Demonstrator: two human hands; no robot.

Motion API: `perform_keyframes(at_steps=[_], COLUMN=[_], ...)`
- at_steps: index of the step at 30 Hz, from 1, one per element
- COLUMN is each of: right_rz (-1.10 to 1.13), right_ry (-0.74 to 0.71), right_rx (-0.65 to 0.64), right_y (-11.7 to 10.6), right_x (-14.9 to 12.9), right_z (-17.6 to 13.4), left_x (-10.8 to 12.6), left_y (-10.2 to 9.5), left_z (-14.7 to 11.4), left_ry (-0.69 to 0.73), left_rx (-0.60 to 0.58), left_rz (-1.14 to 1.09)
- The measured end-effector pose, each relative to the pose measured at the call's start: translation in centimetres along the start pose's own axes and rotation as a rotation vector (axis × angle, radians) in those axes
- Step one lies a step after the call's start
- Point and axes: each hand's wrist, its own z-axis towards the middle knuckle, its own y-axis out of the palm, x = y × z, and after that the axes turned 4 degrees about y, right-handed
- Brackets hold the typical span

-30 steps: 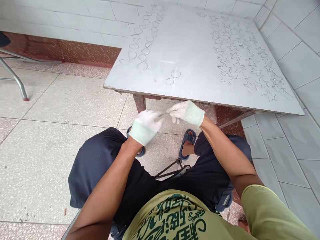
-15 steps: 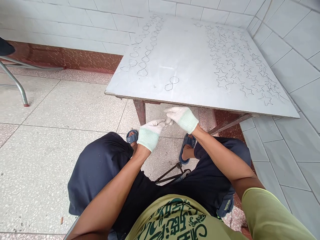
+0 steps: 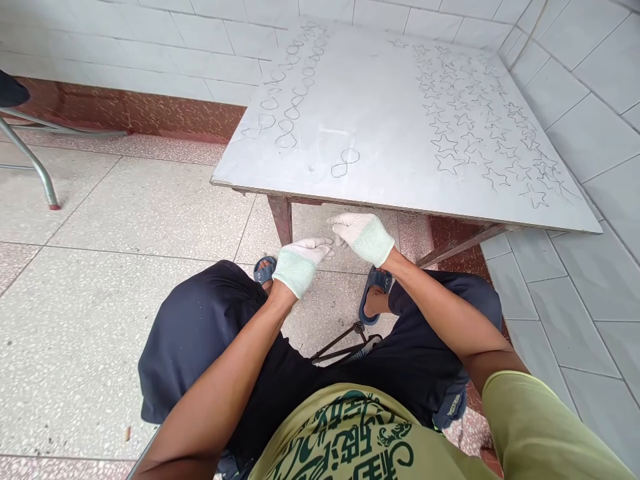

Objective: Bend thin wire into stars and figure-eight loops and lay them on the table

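Observation:
Both hands wear white gloves with pale green cuffs and meet in front of the table edge, above the floor. My left hand [image 3: 306, 257] has its fingers pinched together, pointing right. Close by, my right hand [image 3: 361, 233] is closed too, its fingertips pointing left. Whatever lies between the fingers is too thin or hidden to make out. On the white tabletop [image 3: 385, 120] just beyond them lies a single figure-eight of thin wire [image 3: 345, 163].
Rows of figure-eight wire shapes [image 3: 287, 127] lie at the table's left, and many wire stars [image 3: 450, 162] at its right. Tiled walls [image 3: 220, 40] stand behind and to the right. A metal chair leg [image 3: 40, 173] is at far left; a dark folding stand [image 3: 345, 343] sits between my legs.
The hands stay almost in place, with a slight shift of the fingers and a little more gap between the fingertips. The view has moved slightly; the wire shapes on the table have not.

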Motion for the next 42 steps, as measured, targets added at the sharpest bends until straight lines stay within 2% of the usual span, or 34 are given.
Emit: perform_keyframes(at_steps=[8,12,20,26,30,33,37,40,42], right_rz=[-0.005,0.041,0.018,0.054,0.086,0.063,0.075,0.087,0.046], right_ry=[-0.016,0.001,0.008,0.031,0.028,0.020,0.052,0.091,0.059], right_rx=[-0.067,-0.113,-0.112,-0.113,-0.136,-0.157,-0.185,-0.186,-0.168], right_y=[-0.7,-1.1,-1.4,-1.6,-1.7,-1.4,-1.1,-1.2,-1.4], right_x=[-0.3,-0.7,-0.8,-1.0,-1.1,-1.0,-1.2,-1.4,-1.4], right_z=[-0.5,-0.8,-0.5,-0.6,-0.7,-0.8,-0.9,-1.0,-1.1], left_x=[-0.5,-0.3,0.7,1.8,2.9,3.2,3.5,4.2,4.7], left_y=[0.1,-0.2,-0.1,-0.9,-1.3,-1.4,-1.4,-1.7,-1.9], left_z=[0.1,0.1,-0.1,-0.1,-0.4,-0.6,-0.5,-0.7,-1.0], left_ry=[0.017,0.020,0.021,0.025,0.078,0.201,0.346,0.354,0.348], left_rx=[-0.043,-0.060,-0.004,0.035,0.055,0.077,0.023,0.036,0.054], left_rz=[0.124,0.110,0.133,0.147,0.159,0.393,0.794,0.894,0.907])
